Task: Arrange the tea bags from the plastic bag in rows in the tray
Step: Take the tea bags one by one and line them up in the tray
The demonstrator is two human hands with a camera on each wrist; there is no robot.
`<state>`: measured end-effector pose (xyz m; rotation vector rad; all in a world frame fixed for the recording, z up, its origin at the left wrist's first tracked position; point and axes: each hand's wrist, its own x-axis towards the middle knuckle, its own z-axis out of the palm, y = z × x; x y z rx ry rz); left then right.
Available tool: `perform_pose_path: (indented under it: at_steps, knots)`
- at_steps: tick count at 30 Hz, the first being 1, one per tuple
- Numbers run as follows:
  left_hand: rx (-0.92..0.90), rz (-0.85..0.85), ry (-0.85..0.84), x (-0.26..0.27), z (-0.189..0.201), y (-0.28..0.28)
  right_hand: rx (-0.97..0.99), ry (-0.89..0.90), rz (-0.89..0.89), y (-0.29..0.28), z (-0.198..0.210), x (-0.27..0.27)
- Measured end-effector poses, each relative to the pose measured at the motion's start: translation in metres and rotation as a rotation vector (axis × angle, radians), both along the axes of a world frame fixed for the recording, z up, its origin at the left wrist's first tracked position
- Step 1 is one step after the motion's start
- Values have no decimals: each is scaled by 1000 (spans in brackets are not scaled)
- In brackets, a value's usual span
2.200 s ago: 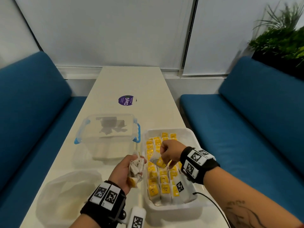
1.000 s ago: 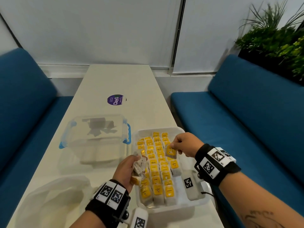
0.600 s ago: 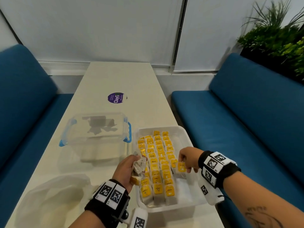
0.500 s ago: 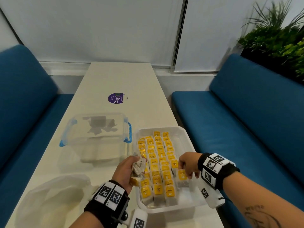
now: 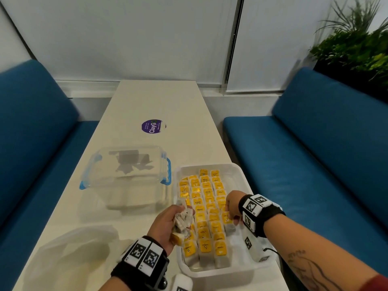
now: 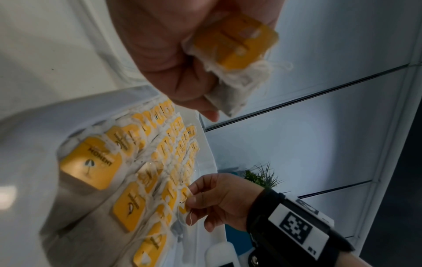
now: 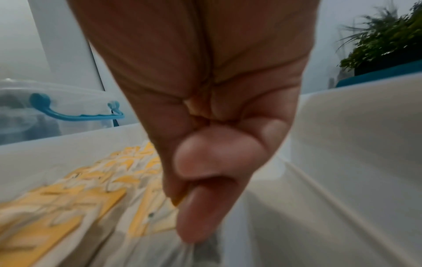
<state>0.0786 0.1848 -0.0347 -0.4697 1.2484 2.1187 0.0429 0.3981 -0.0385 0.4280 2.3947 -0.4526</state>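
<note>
While I work over the tray [image 5: 241, 267]:
Table [image 5: 155, 101]: long, cream, between blue benches [image 5: 315, 156].
Left hand [image 5: 165, 223]: gripping bunched tea bags [image 5: 183, 220].
Right hand [image 5: 232, 205]: pinching one tea bag [image 5: 227, 219].

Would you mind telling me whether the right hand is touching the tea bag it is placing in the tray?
Touching. The left wrist view shows the right hand pinching the tea bag by its yellow tag over the tray.

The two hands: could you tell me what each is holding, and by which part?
Left hand grips a bunch of tea bags around their middles. Right hand pinches one tea bag in the tray by its yellow tag.
</note>
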Motion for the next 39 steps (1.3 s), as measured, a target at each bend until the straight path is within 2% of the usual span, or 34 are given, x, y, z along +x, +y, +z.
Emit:
perform_pose_path:
  at_steps: [6,10,13,16,19,22,27,31,35,39]
  knots:
    - [-18,-12,-22,2,2,2,79,15,69,-5,20,2]
    - [-7,-27,-28,4,6,8,-256,238,-24,-15,50,14]
    - [20,-46,-28,5,9,10,-529,265,37,-33,68,26]
    - [21,-78,0,9,10,12,-676,315,12,-49,73,32]
    - [-52,-107,80,12,10,12,-644,357,-24,-60,73,35]
    - [-27,-108,110,16,9,11,-529,357,-13,-63,69,40]
    - [4,-83,91,22,10,6,-739,471,-179,-61,65,43]
    - [9,-84,171,22,11,4,-871,532,-252,-59,69,45]
    - [-23,-67,237,21,11,6,-912,524,-201,-67,69,50]
    - [-51,-68,214,17,12,1,-835,500,-6,-61,77,52]
